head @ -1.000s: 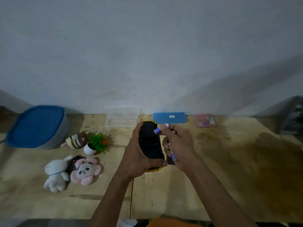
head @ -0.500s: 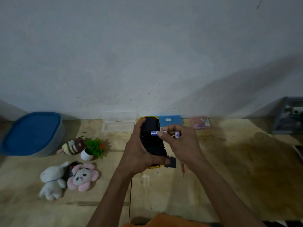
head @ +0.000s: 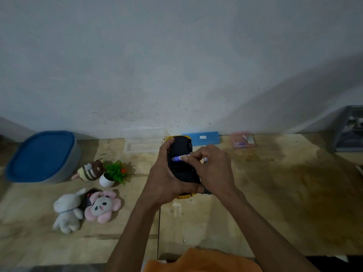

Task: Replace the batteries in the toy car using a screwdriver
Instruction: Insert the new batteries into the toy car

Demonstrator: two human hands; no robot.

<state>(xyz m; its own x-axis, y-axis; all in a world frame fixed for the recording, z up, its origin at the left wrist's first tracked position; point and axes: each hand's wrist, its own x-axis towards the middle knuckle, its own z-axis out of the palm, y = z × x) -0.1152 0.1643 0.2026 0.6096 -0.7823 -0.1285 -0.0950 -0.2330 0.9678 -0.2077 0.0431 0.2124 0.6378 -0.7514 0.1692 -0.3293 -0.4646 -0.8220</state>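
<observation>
Head view: left hand (head: 165, 179) grips toy car (head: 181, 152); right hand (head: 213, 169) pinches battery (head: 177, 158), seemingly another behind.

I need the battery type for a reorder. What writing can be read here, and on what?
None can be read.
Battery pressed into the toy car by the right hand: white print, blurred.
Blue box: small white label, too small.
Pink box: contents blurred.
</observation>
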